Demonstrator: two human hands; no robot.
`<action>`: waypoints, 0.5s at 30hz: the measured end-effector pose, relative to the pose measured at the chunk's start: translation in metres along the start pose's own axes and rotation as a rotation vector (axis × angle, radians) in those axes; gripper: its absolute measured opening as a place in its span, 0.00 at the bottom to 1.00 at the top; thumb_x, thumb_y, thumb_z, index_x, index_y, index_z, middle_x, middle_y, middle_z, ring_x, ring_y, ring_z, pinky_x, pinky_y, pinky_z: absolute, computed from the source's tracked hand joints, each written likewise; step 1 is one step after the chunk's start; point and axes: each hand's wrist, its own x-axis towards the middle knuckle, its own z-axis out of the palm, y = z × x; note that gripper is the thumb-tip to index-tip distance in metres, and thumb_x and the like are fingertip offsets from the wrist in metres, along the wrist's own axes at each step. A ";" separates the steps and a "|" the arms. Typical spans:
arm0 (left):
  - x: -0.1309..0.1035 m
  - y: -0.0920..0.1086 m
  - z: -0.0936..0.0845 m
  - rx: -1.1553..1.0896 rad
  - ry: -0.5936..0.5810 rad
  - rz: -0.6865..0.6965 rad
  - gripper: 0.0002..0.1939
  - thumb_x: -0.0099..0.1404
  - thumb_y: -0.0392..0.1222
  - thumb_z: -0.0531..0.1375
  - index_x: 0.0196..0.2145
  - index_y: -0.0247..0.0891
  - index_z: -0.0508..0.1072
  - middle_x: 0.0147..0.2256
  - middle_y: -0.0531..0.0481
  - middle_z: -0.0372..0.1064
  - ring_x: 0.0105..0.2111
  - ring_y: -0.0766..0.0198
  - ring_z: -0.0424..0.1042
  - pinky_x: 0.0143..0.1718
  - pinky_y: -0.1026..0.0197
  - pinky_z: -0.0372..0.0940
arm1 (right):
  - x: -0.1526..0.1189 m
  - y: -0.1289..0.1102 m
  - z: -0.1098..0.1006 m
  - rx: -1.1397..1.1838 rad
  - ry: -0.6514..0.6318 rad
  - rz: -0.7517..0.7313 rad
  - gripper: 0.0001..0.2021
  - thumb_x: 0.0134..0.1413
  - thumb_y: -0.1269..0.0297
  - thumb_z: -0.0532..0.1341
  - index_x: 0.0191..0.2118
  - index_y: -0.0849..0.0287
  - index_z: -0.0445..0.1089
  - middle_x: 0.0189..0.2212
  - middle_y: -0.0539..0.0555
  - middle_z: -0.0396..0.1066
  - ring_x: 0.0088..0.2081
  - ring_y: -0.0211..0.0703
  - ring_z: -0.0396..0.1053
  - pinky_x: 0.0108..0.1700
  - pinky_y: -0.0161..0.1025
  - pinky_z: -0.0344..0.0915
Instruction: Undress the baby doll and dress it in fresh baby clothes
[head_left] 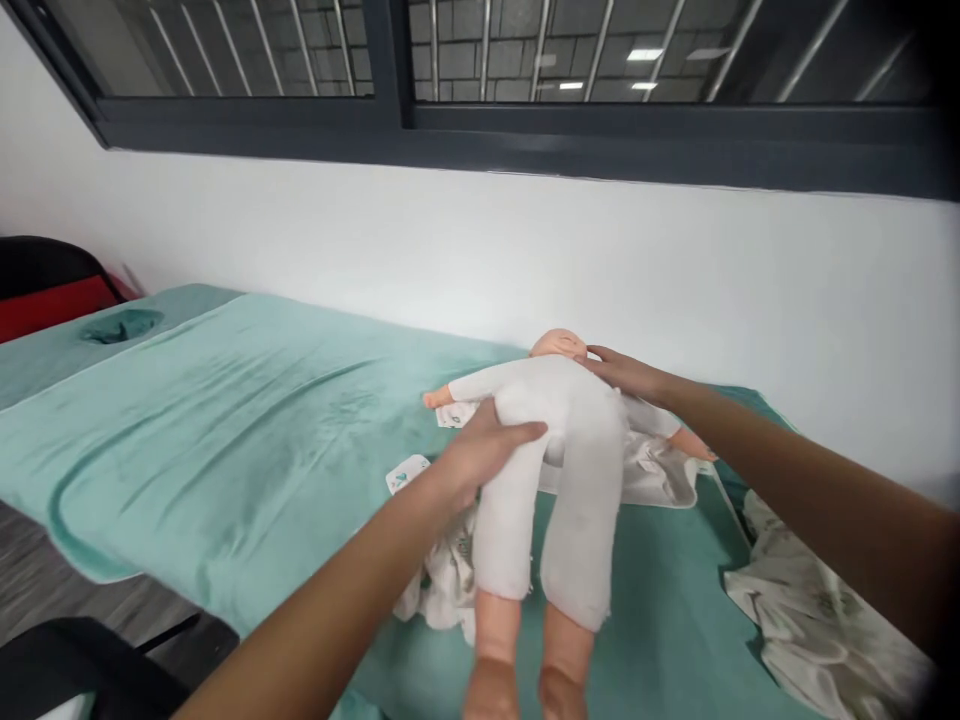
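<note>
A baby doll (pixel 555 410) with a white cloth body lies on the green-covered bed (pixel 247 430), its head toward the wall and its feet toward me. My left hand (pixel 487 445) grips the doll at the hip and upper leg on the left, thumb across the front. At the doll's head and shoulder, my right hand (pixel 619 370) rests with its fingers partly behind the doll. White cloth (pixel 660 470) lies under the doll's right side, and a crumpled printed cloth (pixel 442 590) sits beside its left leg.
Another crumpled printed cloth (pixel 825 610) lies at the right. A small white tag (pixel 407 473) is left of my left hand. Behind the bed are a white wall (pixel 337 240) and a barred window. A black and red chair (pixel 56 290) stands far left; something black is at the lower left.
</note>
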 end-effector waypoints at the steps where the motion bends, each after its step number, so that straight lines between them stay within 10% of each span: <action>1: -0.003 0.010 -0.018 -0.021 -0.008 -0.018 0.30 0.60 0.52 0.64 0.57 0.42 0.67 0.46 0.40 0.76 0.39 0.49 0.78 0.32 0.53 0.73 | 0.004 -0.014 0.003 0.032 -0.062 0.025 0.39 0.51 0.33 0.58 0.62 0.56 0.63 0.56 0.64 0.70 0.49 0.60 0.73 0.47 0.54 0.69; 9: -0.004 0.006 -0.177 0.040 0.135 -0.146 0.33 0.59 0.49 0.65 0.58 0.33 0.64 0.45 0.37 0.76 0.37 0.53 0.77 0.35 0.53 0.72 | 0.077 -0.123 0.111 0.191 -0.141 -0.247 0.32 0.55 0.43 0.63 0.57 0.62 0.65 0.57 0.65 0.68 0.56 0.58 0.67 0.59 0.53 0.61; 15: 0.010 -0.031 -0.238 0.201 0.288 -0.150 0.24 0.62 0.48 0.64 0.52 0.32 0.68 0.40 0.43 0.77 0.37 0.55 0.76 0.37 0.53 0.71 | 0.133 -0.129 0.176 0.233 -0.116 -0.328 0.34 0.51 0.44 0.65 0.57 0.64 0.64 0.52 0.63 0.72 0.51 0.52 0.70 0.54 0.48 0.64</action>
